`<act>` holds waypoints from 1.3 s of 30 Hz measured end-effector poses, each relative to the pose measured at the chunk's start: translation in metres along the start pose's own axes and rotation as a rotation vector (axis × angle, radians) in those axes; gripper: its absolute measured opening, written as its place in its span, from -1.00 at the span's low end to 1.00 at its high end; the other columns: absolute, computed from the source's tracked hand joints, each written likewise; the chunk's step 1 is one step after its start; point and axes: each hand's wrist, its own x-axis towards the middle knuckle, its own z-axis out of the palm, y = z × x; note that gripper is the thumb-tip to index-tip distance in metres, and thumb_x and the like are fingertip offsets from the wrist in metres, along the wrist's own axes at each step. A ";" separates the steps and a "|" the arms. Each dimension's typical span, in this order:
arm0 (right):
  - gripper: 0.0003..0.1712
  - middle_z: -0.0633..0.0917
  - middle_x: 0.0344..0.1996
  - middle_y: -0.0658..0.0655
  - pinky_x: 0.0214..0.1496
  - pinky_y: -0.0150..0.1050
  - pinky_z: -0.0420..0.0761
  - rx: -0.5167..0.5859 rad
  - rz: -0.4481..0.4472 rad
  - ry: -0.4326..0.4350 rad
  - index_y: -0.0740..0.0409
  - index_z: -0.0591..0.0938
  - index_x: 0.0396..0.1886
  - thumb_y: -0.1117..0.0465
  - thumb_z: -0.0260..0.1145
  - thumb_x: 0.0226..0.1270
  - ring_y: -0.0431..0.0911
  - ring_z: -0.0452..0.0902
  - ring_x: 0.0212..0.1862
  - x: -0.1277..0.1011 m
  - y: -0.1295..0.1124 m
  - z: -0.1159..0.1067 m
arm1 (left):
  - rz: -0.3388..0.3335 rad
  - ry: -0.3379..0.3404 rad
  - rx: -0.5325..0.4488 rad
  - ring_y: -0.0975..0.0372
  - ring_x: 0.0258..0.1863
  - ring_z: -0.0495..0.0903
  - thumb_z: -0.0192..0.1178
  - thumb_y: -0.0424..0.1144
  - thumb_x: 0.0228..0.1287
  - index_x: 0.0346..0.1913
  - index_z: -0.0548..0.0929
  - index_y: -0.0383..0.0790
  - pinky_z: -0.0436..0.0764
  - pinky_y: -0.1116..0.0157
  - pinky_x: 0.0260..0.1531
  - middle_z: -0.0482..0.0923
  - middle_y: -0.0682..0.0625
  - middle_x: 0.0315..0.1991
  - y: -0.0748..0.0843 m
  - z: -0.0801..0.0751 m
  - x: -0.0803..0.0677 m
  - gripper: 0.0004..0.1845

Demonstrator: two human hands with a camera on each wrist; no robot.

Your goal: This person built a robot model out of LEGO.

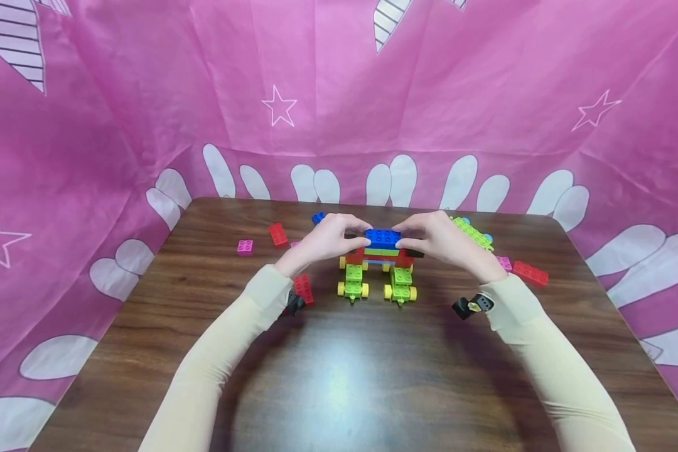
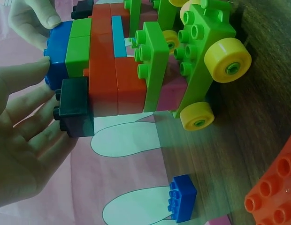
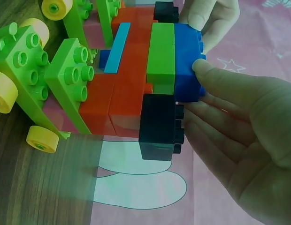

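Pink star-print cloth wraps round a dark wood counter (image 1: pixel 339 376), with loose bricks scattered near the back edge. Dead centre sits a brick vehicle (image 1: pixel 380 267) on yellow wheels, its blue brick (image 1: pixel 382 237) on top. Left hand (image 1: pixel 322 242) and right hand (image 1: pixel 437 238) both pinch that blue brick from either end, fingertips on it.

Two hands (image 1: pixel 328 242), four yellow wheels (image 1: pixel 388 292)

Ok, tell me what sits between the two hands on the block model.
The blue brick on top of the model: the left hand and right hand press its ends, clearest in the head view.
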 end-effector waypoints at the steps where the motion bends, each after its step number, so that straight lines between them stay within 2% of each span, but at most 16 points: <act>1: -0.61 0.81 -0.14 0.18 -0.07 -0.08 0.75 -0.002 -0.001 0.002 0.20 0.73 0.02 0.19 0.49 0.19 0.01 0.75 -0.10 0.000 -0.001 -0.001 | 0.003 0.005 0.000 0.15 0.08 0.69 0.29 -0.14 0.33 0.16 0.66 -0.21 0.65 0.21 0.15 0.73 -0.08 0.05 0.001 0.000 0.000 -0.61; 5: -0.62 0.81 -0.15 0.20 -0.07 -0.06 0.75 -0.014 0.005 -0.005 0.23 0.73 0.00 0.20 0.49 0.19 0.02 0.75 -0.11 -0.001 -0.004 -0.003 | 0.015 0.009 0.025 0.16 0.08 0.69 0.28 -0.13 0.34 0.16 0.66 -0.22 0.65 0.22 0.14 0.73 -0.08 0.05 0.003 0.000 -0.001 -0.60; 10: -0.61 0.80 -0.14 0.23 -0.03 -0.03 0.74 -0.048 -0.001 -0.029 0.25 0.73 0.01 0.20 0.48 0.19 0.05 0.75 -0.10 0.001 -0.007 -0.003 | -0.002 0.007 0.046 0.15 0.10 0.69 0.29 -0.13 0.34 0.17 0.67 -0.21 0.66 0.21 0.12 0.72 -0.08 0.07 0.005 0.000 -0.002 -0.60; 16: -0.58 0.79 -0.09 0.23 0.02 -0.02 0.72 -0.003 0.028 -0.032 0.24 0.71 0.06 0.19 0.47 0.21 0.05 0.74 -0.04 0.001 -0.005 -0.002 | -0.012 0.002 0.047 0.16 0.09 0.69 0.27 -0.12 0.35 0.18 0.66 -0.21 0.67 0.25 0.09 0.71 -0.09 0.08 0.006 -0.001 -0.004 -0.60; 22: -0.57 0.79 -0.08 0.23 0.03 -0.02 0.72 0.003 0.011 -0.023 0.24 0.70 0.08 0.21 0.46 0.21 0.05 0.74 -0.03 -0.003 -0.002 -0.002 | -0.008 -0.010 0.048 0.16 0.08 0.69 0.29 -0.13 0.34 0.18 0.66 -0.20 0.67 0.26 0.07 0.71 -0.08 0.09 0.007 -0.002 -0.002 -0.60; 28: -0.59 0.80 -0.10 0.22 0.02 -0.01 0.72 0.010 0.035 -0.012 0.21 0.72 0.04 0.19 0.49 0.19 0.07 0.74 -0.03 -0.003 0.000 -0.001 | -0.019 -0.024 0.025 0.14 0.12 0.67 0.29 -0.13 0.34 0.18 0.66 -0.21 0.65 0.21 0.13 0.71 -0.08 0.09 0.007 -0.002 -0.002 -0.60; 39: -0.60 0.80 -0.10 0.18 0.00 -0.04 0.73 0.013 0.062 -0.009 0.18 0.73 0.02 0.15 0.49 0.19 0.04 0.74 -0.03 -0.004 0.000 -0.002 | 0.005 0.021 -0.038 0.19 0.07 0.70 0.29 -0.11 0.33 0.18 0.66 -0.19 0.69 0.27 0.06 0.73 -0.05 0.06 -0.001 0.004 -0.005 -0.58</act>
